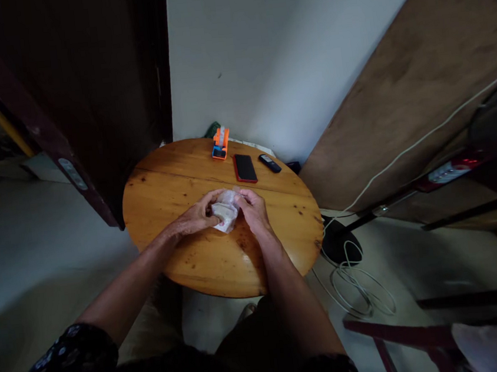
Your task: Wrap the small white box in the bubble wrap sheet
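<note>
A small white packet in clear plastic wrap (225, 212) is between my hands, above the middle of the round wooden table (176, 176). From the left, my left hand (199, 213) grips it, with the thumb on the near side and the fingers around the far side. My right hand (253, 208) pinches the plastic at the packet's upper right corner, thumb and fingers together. What is inside the wrap is too blurred to make out.
Toward the table's back stand an orange and blue tape dispenser (221, 144), a dark tablet-like thing with a red edge (245, 168) and a black handset (270, 163). Behind is a wall (239, 62). A coiled pale cable (361, 286) lies on the floor at right.
</note>
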`<action>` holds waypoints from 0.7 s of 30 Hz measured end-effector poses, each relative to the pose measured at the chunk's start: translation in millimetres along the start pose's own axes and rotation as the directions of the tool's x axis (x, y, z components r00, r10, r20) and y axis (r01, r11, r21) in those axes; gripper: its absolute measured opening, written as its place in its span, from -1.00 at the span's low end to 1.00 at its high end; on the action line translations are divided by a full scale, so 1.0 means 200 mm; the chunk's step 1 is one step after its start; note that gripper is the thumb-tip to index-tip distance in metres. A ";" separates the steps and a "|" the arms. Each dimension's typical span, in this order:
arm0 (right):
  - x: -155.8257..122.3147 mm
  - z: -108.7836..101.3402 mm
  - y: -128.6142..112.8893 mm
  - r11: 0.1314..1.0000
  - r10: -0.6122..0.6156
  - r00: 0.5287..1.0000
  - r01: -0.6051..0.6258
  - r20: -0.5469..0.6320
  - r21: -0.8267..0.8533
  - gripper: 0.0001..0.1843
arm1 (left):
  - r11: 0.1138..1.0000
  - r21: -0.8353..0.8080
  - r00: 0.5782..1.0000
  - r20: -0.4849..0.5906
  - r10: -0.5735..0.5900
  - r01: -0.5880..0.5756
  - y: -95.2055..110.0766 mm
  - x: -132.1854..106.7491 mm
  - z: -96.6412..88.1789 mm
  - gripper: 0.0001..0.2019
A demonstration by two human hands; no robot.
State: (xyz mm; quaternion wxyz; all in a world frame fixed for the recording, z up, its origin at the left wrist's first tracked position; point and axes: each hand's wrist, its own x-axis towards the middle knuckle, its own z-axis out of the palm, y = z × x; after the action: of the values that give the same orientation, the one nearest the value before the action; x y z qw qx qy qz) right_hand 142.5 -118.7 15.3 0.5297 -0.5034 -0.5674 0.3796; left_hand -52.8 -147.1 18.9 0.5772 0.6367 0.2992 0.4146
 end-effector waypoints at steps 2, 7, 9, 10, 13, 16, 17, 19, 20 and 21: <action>0.00 0.00 0.00 1.000 0.012 1.000 -0.012 -0.009 0.018 -0.64 | 0.999 0.032 1.000 0.016 -0.012 0.011 0.01 0.00 0.00 -0.17; 0.00 0.00 -0.01 0.997 0.018 1.000 -0.017 -0.017 0.070 -0.62 | 0.986 0.151 0.995 0.050 -0.087 0.078 0.02 -0.01 -0.02 -0.22; -0.01 0.00 -0.01 0.996 0.014 1.000 -0.011 -0.023 0.091 -0.62 | 0.981 0.180 0.993 0.078 -0.087 0.072 0.02 -0.01 -0.02 -0.23; -0.01 0.00 -0.01 0.995 0.015 1.000 -0.012 -0.026 0.098 -0.61 | 0.979 0.192 0.992 0.087 -0.089 0.071 0.02 -0.01 -0.03 -0.24; -0.01 0.00 -0.01 0.995 0.024 0.999 -0.020 -0.035 0.101 -0.60 | 0.972 0.216 0.988 0.096 -0.118 0.095 0.03 -0.01 -0.03 -0.26; -0.01 0.00 -0.01 0.995 0.019 0.999 -0.014 -0.044 0.102 -0.60 | 0.965 0.236 0.987 0.090 -0.136 0.111 0.04 -0.01 -0.03 -0.27; -0.01 0.00 -0.02 0.994 0.018 0.999 -0.013 -0.047 0.105 -0.60 | 0.964 0.243 0.987 0.087 -0.136 0.111 0.04 -0.01 -0.03 -0.27; -0.01 0.00 -0.02 0.993 0.022 0.998 -0.016 -0.054 0.117 -0.60 | 0.960 0.255 0.987 0.084 -0.138 0.113 0.05 -0.01 -0.03 -0.25; -0.01 0.00 -0.02 0.992 0.028 0.998 -0.020 -0.057 0.126 -0.60 | 0.959 0.259 0.986 0.084 -0.142 0.116 0.05 -0.01 -0.03 -0.24; -0.01 0.00 -0.02 0.990 0.033 0.998 -0.024 -0.060 0.137 -0.60 | 0.958 0.262 0.985 0.084 -0.148 0.121 0.06 -0.01 -0.03 -0.23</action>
State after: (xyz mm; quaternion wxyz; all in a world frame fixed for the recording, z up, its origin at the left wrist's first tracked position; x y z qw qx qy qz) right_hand 141.3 -120.8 19.6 0.5745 -0.4857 -0.5163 0.4092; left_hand -59.7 -147.6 29.4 0.5318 0.7045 0.3626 0.2990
